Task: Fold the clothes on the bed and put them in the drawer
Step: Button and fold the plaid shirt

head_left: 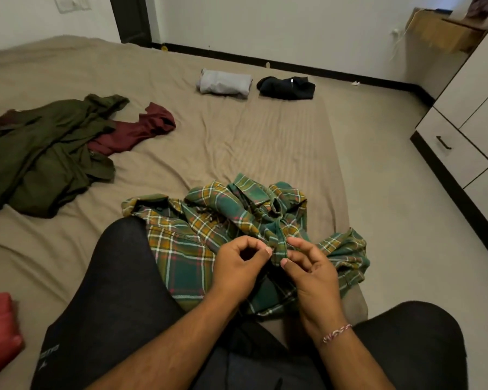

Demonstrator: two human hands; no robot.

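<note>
Both hands, left hand (238, 266) and right hand (312, 270), pinch the plaid shirt (197, 237) placket between them; I see it crumpled on the bed (237, 136), bulk sprawling leftward.

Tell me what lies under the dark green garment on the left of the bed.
A maroon garment pokes out from under the dark green garment, its far end free on the tan bedsheet. How far it reaches beneath, and whether anything else lies there, is covered.
</note>
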